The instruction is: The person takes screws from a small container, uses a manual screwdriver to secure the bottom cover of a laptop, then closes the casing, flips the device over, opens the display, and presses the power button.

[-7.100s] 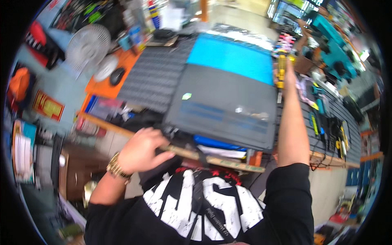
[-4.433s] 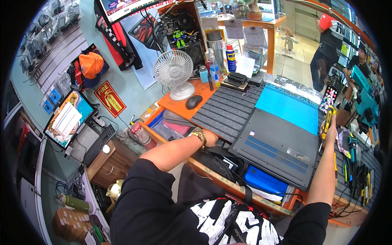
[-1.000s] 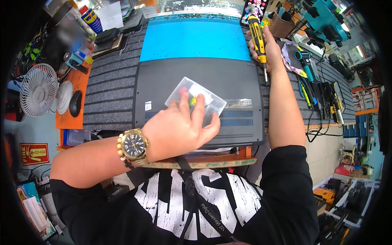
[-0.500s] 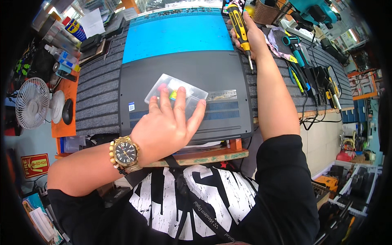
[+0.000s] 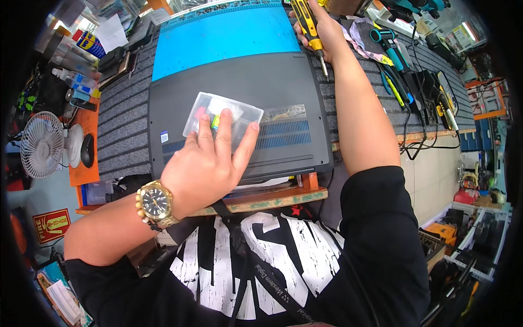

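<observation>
in the head view, a small clear plastic box (image 5: 239,114) lies on the near half of an upturned dark laptop (image 5: 278,82), left of its middle. the left hand (image 5: 200,170) reaches it from the near side, fingers spread over the top; whether they press down or only rest, i cannot tell. the box's long axis runs mostly left to right, its right end turned slightly nearer the person. the laptop's long side also runs left to right.

the right hand (image 5: 327,34) is wrapped around the handle of a yellow-and-black screwdriver (image 5: 308,26), far and right of the box, so the left hand is clearly the nearer one. the screwdriver slants, its tip pointing near and slightly right, just beyond the laptop's right edge, over the grey ribbed surface (image 5: 122,128).

counted: one laptop, one box, one screwdriver and one blue mat (image 5: 229,38) along the laptop's far side. inside the box show pink, white and yellow-green bits, too covered to count. to the left are one white fan (image 5: 41,144) and one dark mouse (image 5: 87,150); to the right, one teal-handled tool (image 5: 393,50) among other tools overlapping too much to count. one gold wristwatch (image 5: 155,201) is on the left wrist.
</observation>
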`<state>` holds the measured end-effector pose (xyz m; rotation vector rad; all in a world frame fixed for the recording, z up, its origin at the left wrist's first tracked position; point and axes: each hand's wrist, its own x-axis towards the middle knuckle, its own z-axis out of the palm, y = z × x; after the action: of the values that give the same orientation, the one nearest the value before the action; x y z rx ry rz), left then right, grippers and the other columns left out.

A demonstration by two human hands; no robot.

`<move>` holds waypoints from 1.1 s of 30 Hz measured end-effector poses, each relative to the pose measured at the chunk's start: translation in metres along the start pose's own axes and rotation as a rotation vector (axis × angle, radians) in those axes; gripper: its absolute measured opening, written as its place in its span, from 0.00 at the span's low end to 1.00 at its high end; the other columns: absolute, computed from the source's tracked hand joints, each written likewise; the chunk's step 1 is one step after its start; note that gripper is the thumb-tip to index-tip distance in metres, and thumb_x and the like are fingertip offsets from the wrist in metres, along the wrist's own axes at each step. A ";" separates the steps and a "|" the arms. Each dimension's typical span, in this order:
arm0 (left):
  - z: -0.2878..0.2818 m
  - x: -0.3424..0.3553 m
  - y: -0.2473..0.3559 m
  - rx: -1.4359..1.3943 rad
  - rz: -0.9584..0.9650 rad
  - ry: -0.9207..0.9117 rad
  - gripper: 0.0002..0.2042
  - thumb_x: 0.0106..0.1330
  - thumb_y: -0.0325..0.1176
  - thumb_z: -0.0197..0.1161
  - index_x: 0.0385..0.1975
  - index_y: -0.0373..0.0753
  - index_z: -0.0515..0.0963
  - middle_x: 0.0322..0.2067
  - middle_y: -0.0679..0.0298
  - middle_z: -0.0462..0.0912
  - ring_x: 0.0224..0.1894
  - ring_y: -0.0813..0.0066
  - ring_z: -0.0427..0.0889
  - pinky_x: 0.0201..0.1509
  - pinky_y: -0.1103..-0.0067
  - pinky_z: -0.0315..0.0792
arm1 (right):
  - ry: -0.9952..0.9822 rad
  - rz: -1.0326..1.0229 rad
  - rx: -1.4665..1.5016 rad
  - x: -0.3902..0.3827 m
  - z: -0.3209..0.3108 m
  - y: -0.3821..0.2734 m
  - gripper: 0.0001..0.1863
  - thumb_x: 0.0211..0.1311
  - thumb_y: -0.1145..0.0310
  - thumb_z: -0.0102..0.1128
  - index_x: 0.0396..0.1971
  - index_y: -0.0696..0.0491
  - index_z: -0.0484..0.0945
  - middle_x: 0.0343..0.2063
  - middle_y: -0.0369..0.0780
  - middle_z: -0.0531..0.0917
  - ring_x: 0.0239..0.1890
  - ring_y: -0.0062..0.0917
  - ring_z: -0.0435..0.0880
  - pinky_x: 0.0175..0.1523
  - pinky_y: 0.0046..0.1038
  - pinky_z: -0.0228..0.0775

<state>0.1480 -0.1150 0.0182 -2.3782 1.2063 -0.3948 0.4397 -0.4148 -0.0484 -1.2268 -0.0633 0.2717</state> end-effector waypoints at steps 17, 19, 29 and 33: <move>-0.026 -0.003 -0.068 -0.411 -0.272 0.320 0.12 0.62 0.26 0.73 0.46 0.40 0.87 0.31 0.64 0.86 0.33 0.60 0.88 0.35 0.65 0.83 | -0.015 -0.041 -0.154 0.000 -0.004 0.000 0.35 0.92 0.35 0.44 0.54 0.55 0.84 0.24 0.36 0.83 0.15 0.20 0.78 0.19 0.22 0.69; -0.019 -0.003 -0.082 -0.505 -0.321 0.394 0.12 0.65 0.25 0.73 0.48 0.41 0.87 0.33 0.62 0.88 0.35 0.59 0.90 0.37 0.65 0.83 | -0.073 -0.097 -0.210 -0.002 -0.006 -0.001 0.39 0.92 0.33 0.40 0.59 0.57 0.83 0.27 0.36 0.84 0.18 0.16 0.79 0.22 0.20 0.70; 0.032 -0.027 -0.103 -0.952 -0.481 0.500 0.13 0.76 0.21 0.67 0.58 0.37 0.87 0.47 0.56 0.93 0.45 0.58 0.91 0.52 0.71 0.84 | -0.066 -0.084 -0.237 -0.008 0.000 -0.005 0.38 0.92 0.33 0.41 0.58 0.55 0.84 0.27 0.35 0.85 0.18 0.17 0.78 0.22 0.19 0.70; 0.044 -0.034 -0.103 -1.001 -0.498 0.494 0.18 0.74 0.30 0.74 0.62 0.38 0.87 0.60 0.54 0.90 0.55 0.54 0.89 0.60 0.67 0.82 | -0.076 -0.075 -0.243 -0.011 0.002 -0.008 0.38 0.93 0.34 0.40 0.60 0.57 0.83 0.28 0.36 0.85 0.18 0.18 0.78 0.22 0.19 0.70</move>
<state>0.2187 -0.0225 0.0307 -3.6395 1.1394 -0.6769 0.4298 -0.4176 -0.0394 -1.4522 -0.2122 0.2501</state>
